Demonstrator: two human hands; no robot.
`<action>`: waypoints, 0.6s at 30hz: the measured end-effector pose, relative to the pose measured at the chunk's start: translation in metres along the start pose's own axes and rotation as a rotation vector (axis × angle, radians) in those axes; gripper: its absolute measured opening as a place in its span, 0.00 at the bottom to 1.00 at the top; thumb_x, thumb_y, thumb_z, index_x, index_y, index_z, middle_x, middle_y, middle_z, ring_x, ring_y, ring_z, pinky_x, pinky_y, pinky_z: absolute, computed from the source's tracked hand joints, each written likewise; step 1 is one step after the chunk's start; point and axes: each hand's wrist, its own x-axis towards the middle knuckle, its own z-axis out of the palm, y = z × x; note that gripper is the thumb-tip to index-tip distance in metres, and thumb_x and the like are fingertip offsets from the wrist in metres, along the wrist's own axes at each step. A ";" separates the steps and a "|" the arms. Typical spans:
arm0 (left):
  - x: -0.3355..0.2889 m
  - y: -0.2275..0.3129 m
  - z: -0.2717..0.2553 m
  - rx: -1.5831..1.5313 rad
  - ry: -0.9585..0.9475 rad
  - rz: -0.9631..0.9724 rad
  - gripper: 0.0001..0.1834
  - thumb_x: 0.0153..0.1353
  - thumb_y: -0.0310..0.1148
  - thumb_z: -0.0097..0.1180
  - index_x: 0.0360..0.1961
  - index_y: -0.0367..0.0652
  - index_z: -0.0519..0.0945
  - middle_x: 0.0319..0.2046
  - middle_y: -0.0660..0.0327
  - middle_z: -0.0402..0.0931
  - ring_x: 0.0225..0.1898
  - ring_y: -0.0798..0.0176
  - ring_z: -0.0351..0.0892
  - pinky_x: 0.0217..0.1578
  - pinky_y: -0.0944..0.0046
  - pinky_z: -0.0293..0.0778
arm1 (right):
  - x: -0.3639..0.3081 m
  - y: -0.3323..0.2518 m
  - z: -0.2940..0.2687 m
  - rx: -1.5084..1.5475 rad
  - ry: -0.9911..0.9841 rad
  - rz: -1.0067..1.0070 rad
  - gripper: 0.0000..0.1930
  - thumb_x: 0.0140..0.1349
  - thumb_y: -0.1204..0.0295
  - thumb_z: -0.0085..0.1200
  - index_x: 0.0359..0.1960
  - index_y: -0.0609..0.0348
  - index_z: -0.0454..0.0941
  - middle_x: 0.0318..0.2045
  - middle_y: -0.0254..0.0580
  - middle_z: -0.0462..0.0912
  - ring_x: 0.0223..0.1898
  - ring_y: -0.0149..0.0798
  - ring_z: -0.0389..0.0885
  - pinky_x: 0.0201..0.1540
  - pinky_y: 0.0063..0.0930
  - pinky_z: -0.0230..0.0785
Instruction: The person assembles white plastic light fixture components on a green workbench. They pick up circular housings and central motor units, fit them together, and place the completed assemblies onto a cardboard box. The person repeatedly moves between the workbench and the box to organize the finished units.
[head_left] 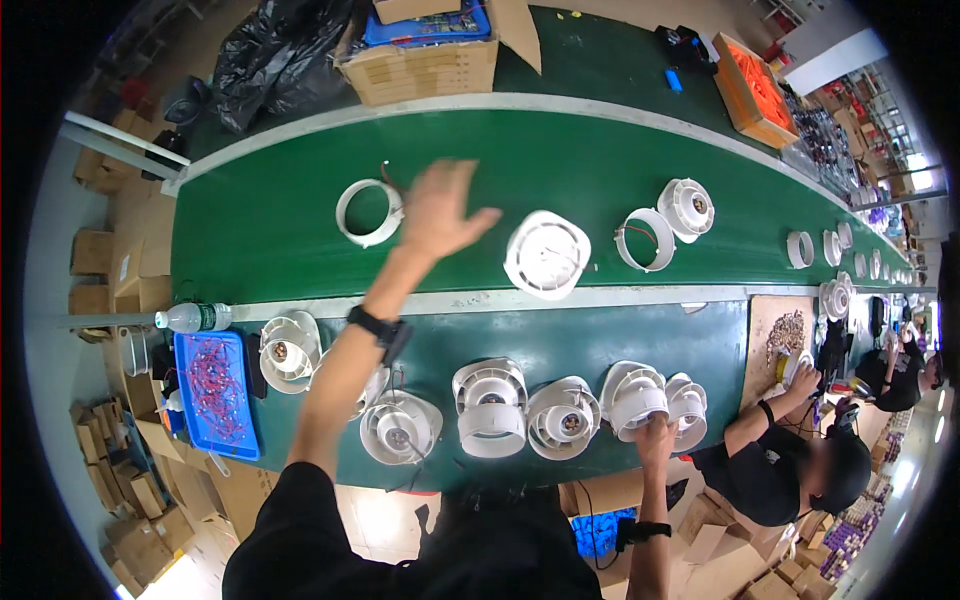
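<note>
My left hand (440, 212) reaches over the green conveyor belt (300, 140), fingers stretched and thumb apart, slightly blurred, with nothing in it. Just left of it lies a white plastic ring (345, 222) with a thin wire. On its right rests a white rounded-square housing (548, 254). Close to the bench's front edge, my right hand (655, 440) grips a white plastic ring (634, 408) at a white housing; its fingertips are partly hidden. Beside that hand sits another white housing (688, 400). More white housings (490, 385) line the bench to the left, including one with copper-coloured parts inside (568, 422).
A blue tray (250, 400) of red wires and a plastic bottle (195, 318) are at left. Another ring (655, 250) and housing (688, 205) lie on the belt. A cardboard box (430, 75) stands beyond it. A co-worker (780, 460) works at right beside a cardboard sheet (765, 345).
</note>
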 end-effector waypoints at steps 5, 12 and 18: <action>-0.012 0.125 0.104 -0.223 -0.422 0.198 0.45 0.47 0.50 0.67 0.65 0.47 0.63 0.58 0.42 0.66 0.59 0.36 0.67 0.55 0.39 0.70 | 0.001 0.000 0.006 -0.009 -0.041 0.091 0.17 0.49 0.76 0.53 0.43 0.65 0.76 0.41 0.64 0.77 0.46 0.69 0.70 0.52 0.58 0.63; 0.022 0.098 0.093 -0.284 -0.250 -0.099 0.24 0.50 0.33 0.66 0.51 0.54 0.78 0.44 0.53 0.76 0.48 0.46 0.76 0.45 0.50 0.76 | -0.005 0.003 0.008 0.012 -0.058 0.134 0.17 0.48 0.78 0.54 0.43 0.64 0.76 0.40 0.64 0.75 0.46 0.69 0.69 0.53 0.57 0.62; 0.003 0.024 0.086 0.303 -0.056 0.353 0.21 0.49 0.27 0.58 0.48 0.49 0.81 0.49 0.56 0.69 0.54 0.53 0.66 0.49 0.52 0.68 | 0.001 -0.009 0.005 0.034 -0.038 0.094 0.16 0.48 0.76 0.54 0.41 0.66 0.76 0.36 0.63 0.77 0.45 0.71 0.69 0.54 0.58 0.61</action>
